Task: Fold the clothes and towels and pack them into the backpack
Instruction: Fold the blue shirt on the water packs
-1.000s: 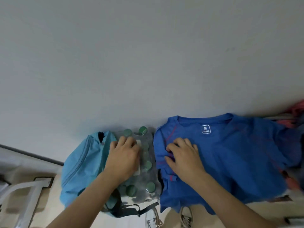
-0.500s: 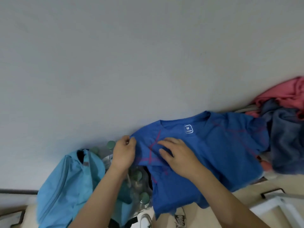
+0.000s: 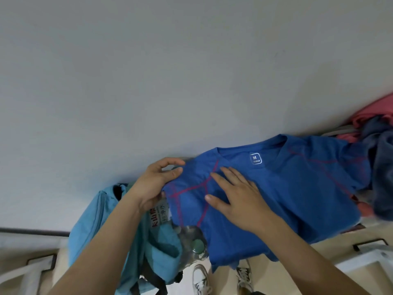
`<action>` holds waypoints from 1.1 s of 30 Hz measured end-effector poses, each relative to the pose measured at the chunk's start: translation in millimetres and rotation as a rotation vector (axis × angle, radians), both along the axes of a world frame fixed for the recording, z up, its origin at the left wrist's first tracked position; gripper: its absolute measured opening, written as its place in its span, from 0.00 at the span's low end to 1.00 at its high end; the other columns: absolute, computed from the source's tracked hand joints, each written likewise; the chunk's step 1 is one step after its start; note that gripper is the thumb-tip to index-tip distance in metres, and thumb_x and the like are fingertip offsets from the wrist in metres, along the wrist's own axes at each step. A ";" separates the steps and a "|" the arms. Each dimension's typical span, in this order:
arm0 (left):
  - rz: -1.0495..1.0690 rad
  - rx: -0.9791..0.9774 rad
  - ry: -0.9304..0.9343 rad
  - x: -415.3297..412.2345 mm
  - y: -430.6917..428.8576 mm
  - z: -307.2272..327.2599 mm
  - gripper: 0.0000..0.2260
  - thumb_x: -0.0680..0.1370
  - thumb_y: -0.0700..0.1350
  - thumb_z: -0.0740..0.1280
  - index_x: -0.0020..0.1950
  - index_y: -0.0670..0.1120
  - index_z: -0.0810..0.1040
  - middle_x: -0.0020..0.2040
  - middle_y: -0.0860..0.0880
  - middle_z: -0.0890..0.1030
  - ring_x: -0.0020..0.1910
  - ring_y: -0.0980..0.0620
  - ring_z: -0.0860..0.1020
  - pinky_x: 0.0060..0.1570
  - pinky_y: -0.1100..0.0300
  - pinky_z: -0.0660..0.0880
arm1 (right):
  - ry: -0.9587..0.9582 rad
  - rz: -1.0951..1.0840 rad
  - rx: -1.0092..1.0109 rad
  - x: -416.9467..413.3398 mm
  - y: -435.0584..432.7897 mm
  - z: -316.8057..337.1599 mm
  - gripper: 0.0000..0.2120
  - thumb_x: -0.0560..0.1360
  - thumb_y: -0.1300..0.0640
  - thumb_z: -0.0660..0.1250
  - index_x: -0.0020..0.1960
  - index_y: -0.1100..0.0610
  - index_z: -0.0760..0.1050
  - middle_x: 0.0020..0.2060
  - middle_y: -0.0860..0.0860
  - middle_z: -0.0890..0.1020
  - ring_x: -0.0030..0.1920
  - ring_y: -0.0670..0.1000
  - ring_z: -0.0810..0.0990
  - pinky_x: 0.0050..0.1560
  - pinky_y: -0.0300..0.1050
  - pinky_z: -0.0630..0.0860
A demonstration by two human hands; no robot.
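A blue T-shirt [image 3: 297, 188] with red seams and an "M" neck label lies spread flat, its left sleeve folded inward. My left hand [image 3: 155, 184] pinches the shirt's left shoulder edge between thumb and fingers. My right hand [image 3: 236, 199] lies flat with straight fingers on the shirt's chest, pressing the fold. A light blue backpack [image 3: 100, 226] sits to the left, partly under my left forearm.
A shrink-wrapped pack of green-capped bottles [image 3: 191, 241] sits between backpack and shirt. A pile of pink [image 3: 374, 111] and dark blue clothes [image 3: 382, 171] lies at the right. White furniture frames [image 3: 374, 258] stand at the lower corners. My shoes [image 3: 200, 277] show below.
My left hand left the bottle pack, took the shirt's left shoulder and folded the sleeve inward. My right hand opened flat on the chest. The view swung right.
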State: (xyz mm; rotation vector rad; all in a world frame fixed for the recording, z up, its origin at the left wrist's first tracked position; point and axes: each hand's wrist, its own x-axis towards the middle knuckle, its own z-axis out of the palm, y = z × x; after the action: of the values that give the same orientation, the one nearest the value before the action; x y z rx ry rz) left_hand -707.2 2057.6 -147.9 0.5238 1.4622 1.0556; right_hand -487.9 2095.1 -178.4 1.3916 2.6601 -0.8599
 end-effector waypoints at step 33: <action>-0.508 0.312 1.140 35.0 47.3 -24.6 0.09 0.76 0.48 0.69 0.41 0.44 0.82 0.50 0.49 0.80 0.48 0.51 0.77 0.44 0.61 0.70 | 0.328 -0.551 -0.171 10.6 2.4 -5.2 0.15 0.75 0.57 0.64 0.32 0.62 0.69 0.24 0.49 0.70 0.26 0.47 0.66 0.29 0.43 0.65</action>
State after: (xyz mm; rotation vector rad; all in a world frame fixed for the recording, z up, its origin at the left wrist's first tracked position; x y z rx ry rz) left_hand -672.2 2105.0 -172.4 1.8201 1.9356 0.5408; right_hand -477.2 2097.5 -183.6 2.1368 2.3358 -1.4304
